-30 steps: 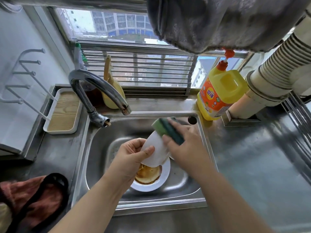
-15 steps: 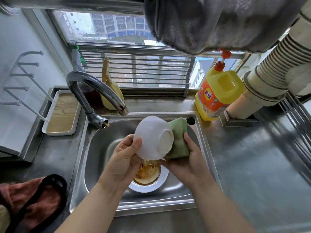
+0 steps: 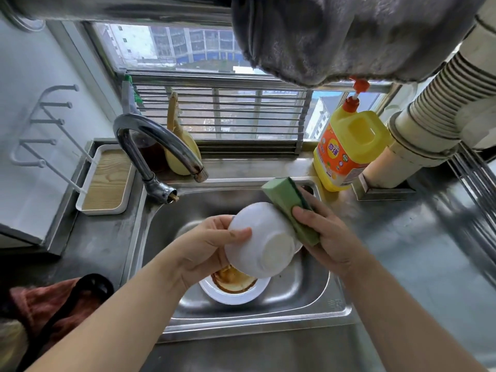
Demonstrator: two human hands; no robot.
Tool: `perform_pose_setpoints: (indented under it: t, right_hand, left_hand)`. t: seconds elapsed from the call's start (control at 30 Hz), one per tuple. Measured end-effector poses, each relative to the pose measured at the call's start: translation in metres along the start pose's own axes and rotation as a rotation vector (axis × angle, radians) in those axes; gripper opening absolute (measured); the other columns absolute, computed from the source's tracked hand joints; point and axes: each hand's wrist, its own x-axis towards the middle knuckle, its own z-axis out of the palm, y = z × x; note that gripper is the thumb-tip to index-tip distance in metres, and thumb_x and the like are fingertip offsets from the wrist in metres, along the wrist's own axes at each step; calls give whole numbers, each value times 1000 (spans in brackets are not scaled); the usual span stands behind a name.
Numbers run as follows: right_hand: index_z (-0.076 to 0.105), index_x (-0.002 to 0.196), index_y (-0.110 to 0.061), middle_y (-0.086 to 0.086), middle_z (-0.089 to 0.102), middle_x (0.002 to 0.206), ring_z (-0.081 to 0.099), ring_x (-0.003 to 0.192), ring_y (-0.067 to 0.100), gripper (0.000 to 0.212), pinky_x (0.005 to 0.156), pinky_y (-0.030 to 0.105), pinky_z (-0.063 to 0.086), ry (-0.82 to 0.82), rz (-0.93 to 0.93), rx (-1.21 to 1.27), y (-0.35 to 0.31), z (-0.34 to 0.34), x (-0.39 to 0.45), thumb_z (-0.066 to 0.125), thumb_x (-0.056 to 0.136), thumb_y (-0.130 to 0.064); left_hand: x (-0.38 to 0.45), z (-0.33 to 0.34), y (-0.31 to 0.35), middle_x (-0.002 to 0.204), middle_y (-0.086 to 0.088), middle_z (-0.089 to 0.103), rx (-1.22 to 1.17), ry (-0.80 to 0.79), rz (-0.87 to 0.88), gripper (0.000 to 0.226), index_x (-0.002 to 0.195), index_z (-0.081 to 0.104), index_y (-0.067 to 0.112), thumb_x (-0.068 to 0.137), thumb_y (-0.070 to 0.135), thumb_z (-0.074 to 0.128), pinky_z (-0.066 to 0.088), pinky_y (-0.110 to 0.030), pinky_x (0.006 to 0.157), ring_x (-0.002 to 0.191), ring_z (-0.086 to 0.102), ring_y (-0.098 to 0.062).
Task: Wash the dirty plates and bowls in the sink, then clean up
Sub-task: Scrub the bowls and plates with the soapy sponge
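Observation:
My left hand [image 3: 206,245] grips a white bowl [image 3: 261,240] above the steel sink [image 3: 308,307], with the bowl's underside turned toward me. My right hand [image 3: 326,234] holds a green sponge [image 3: 291,210] with a dark scouring side, pressed against the bowl's right edge. Below the bowl, a white plate [image 3: 236,292] with brown food residue lies on the sink floor, partly hidden by the bowl and my left hand.
A curved metal faucet [image 3: 158,146] arches over the sink's back left. A yellow dish soap bottle [image 3: 349,149] stands at the back right beside a ribbed pipe [image 3: 440,114]. A wood-lined tray [image 3: 107,181] sits left; a reddish cloth [image 3: 51,302] lies front left. A grey towel [image 3: 349,36] hangs overhead.
The bowl has been turned so its base faces me. My right hand has moved the sponge from the bowl's inside to its outer right edge, rubbing upward.

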Motion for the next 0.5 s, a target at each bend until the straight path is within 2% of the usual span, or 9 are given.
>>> perform_pose_setpoints:
  t: [0.07,0.13,0.17,0.23,0.3,0.37,0.4,0.43,0.5]
  right_hand:
    - [66,115,-45,2,57,129,59,113,16,52,86,22,50,-16,-71,-337,-7,10,-2,79,66,-31]
    - [55,119,-60,-4,51,122,53,113,15,52,93,26,47,-16,-144,-780,-4,23,-4,71,75,-39]
    - [48,122,-63,-6,46,118,47,113,15,54,98,29,43,-14,-181,-994,2,30,-6,69,77,-43]
    - [41,133,-58,-5,42,116,36,111,15,57,102,29,34,-1,-283,-1290,18,43,-9,65,82,-46]
    - [40,138,-50,-2,42,117,36,111,17,58,102,29,33,135,-336,-1361,24,40,-6,63,84,-46]
    - [42,138,-47,0,43,118,40,115,20,57,102,29,34,332,-219,-1259,21,23,2,63,86,-45]
    - [42,138,-46,-1,43,117,42,116,21,56,102,28,35,378,-168,-1205,21,17,2,63,86,-44]
    - [42,139,-46,-2,42,116,43,116,21,56,102,28,36,363,-153,-1181,21,17,-3,62,86,-44]
    - [40,139,-47,-4,40,115,39,114,16,58,101,27,36,226,-247,-1241,27,37,-19,62,85,-48]
  left_hand:
    - [4,1,-11,82,-15,71,36,50,2,29,80,74,7,55,15,87,57,-30,63,72,68,-24]
    - [6,0,-25,83,-16,71,16,90,27,42,80,75,6,45,19,94,57,-28,63,72,69,-23]
    - [6,0,-32,83,-15,72,-12,112,51,49,80,76,5,39,23,97,57,-27,63,73,69,-22]
    - [6,-1,-44,81,-14,72,-71,165,105,57,78,76,3,32,27,98,56,-24,62,72,70,-20]
    - [5,-2,-50,79,-15,71,-102,211,103,54,80,74,1,36,23,97,57,-25,61,70,69,-22]
    - [4,-7,-53,75,-15,71,-132,264,83,38,85,70,-2,52,12,85,57,-27,59,68,66,-25]
    - [4,-9,-52,74,-14,71,-151,290,87,34,85,68,-1,55,10,81,57,-27,57,67,65,-25]
    - [3,-11,-51,74,-14,71,-174,306,103,38,83,69,0,50,12,86,57,-27,56,65,66,-24]
    - [4,-12,-50,75,-15,72,-208,317,176,60,79,72,1,29,23,98,57,-26,56,65,69,-21]
